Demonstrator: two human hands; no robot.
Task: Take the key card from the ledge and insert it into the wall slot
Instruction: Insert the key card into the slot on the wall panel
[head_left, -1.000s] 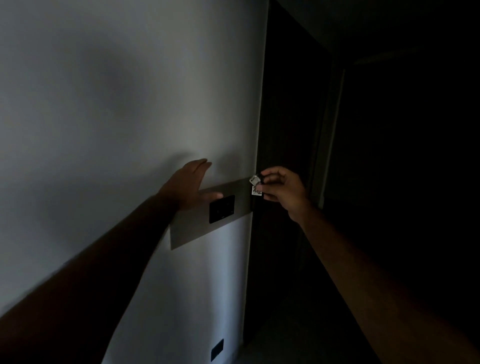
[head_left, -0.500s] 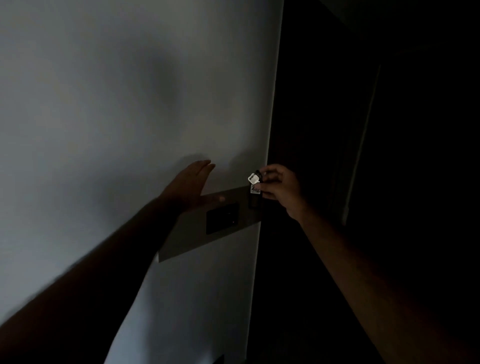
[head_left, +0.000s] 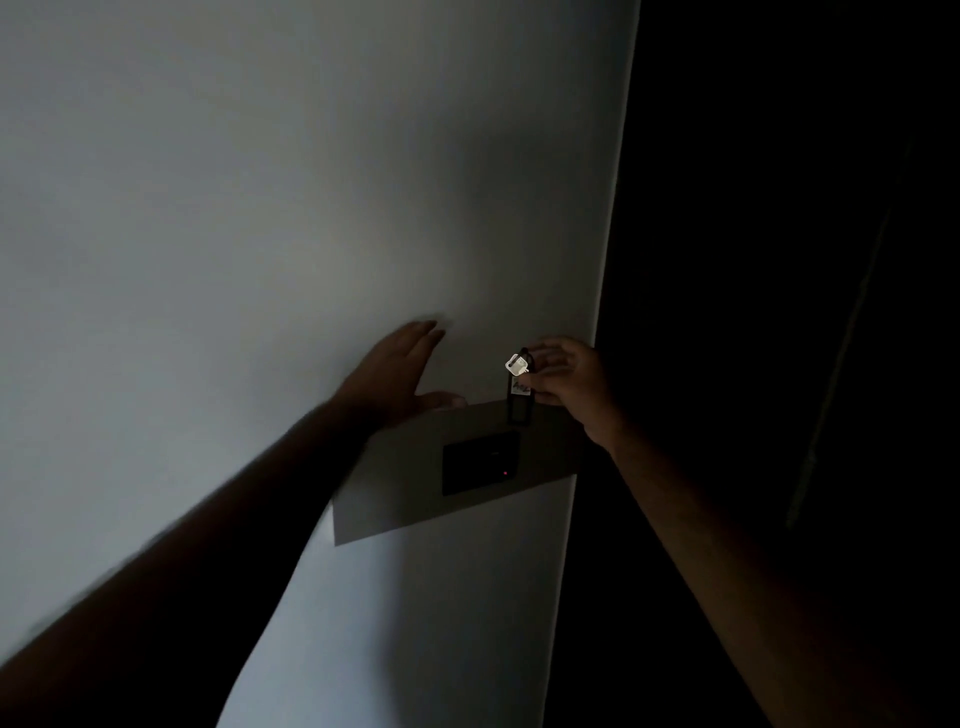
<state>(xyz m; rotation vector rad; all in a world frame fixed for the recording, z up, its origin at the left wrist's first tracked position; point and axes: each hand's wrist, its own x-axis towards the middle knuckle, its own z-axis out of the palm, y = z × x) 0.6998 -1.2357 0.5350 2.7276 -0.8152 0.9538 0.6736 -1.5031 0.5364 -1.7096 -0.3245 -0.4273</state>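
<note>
In dim light, my right hand (head_left: 569, 382) pinches the key card (head_left: 518, 400), a dark narrow tag with a small white piece at its top. The card stands upright, its lower end at the top edge of the grey wall plate (head_left: 410, 483), where the slot lies; how deep it sits I cannot tell. A black switch panel (head_left: 480, 462) with a tiny red light is set in the plate just below the card. My left hand (head_left: 397, 376) lies flat on the white wall with fingers spread, its thumb on the plate's upper edge, left of the card.
The white wall (head_left: 260, 208) ends at a vertical corner (head_left: 602, 312) right beside my right hand. Beyond the corner lies a dark doorway or passage (head_left: 779, 312) with almost nothing visible.
The view has shifted closer and to the left. My right hand has turned the card upright and lowered its end to the plate's top edge. A red light now shows on the black panel.
</note>
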